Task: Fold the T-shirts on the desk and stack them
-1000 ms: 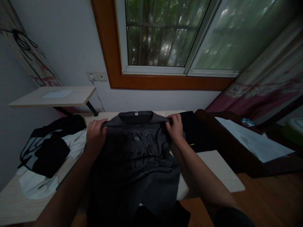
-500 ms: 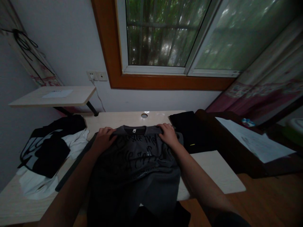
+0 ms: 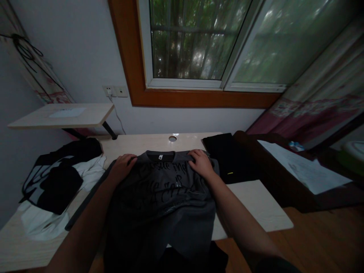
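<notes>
A dark grey long-sleeved shirt (image 3: 167, 193) with black lettering lies front up on the desk, its collar and white tag at the far end. Its lower part hangs over the near edge toward me. My left hand (image 3: 123, 167) grips the left shoulder, with the fingers over the far edge and the thumb on the front. On the right shoulder, my right hand (image 3: 200, 162) holds the cloth the same way. One sleeve stretches down along the left, partly behind my left forearm; the other sleeve is mostly hidden.
Black and white clothes (image 3: 61, 178) lie heaped on the desk (image 3: 136, 141) at left, below a raised shelf (image 3: 65, 115). Folded black cloth (image 3: 227, 159) rests at the right. Beyond it, papers (image 3: 303, 167) lie on a dark brown surface. A window (image 3: 199, 45) is behind the desk.
My left hand has shifted slightly outward along the shoulder, and my right hand has moved slightly left. The shirt lies almost as before; the whole view has shifted a little.
</notes>
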Demonstrator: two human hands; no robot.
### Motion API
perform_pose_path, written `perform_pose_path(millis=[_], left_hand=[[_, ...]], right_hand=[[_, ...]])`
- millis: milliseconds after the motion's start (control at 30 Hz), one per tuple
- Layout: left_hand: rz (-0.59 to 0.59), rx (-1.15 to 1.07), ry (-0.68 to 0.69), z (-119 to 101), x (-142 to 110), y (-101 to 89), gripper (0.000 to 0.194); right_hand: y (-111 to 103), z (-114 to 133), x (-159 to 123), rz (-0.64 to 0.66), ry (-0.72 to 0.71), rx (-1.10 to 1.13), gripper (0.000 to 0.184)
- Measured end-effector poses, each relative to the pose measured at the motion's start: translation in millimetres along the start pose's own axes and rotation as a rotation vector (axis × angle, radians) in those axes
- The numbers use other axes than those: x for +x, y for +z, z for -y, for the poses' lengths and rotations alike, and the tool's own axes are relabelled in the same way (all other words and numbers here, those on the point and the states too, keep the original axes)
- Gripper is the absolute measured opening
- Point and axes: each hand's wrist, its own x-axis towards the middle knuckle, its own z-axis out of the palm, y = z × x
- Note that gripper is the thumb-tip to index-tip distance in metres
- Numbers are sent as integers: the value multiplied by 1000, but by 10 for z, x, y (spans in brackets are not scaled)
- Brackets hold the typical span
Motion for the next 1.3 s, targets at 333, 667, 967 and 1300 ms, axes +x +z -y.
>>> perform_pose_path(millis=[333,667,967,1300], left_hand=[[107,50,-89,-249,-108,-90,35],[168,100,-112,-338,-218,-94,23],[234,72,-94,-475,-446,-131,20],[334,36,-15,-797,-803,-183,14]], right_hand=[[-80,319,-63,32,119,-136,33],[-174,453,-122,95,136,-177,29],[-189,482,-300,116,69,-205,31],[-271,609,-563,200,43,-166,32]])
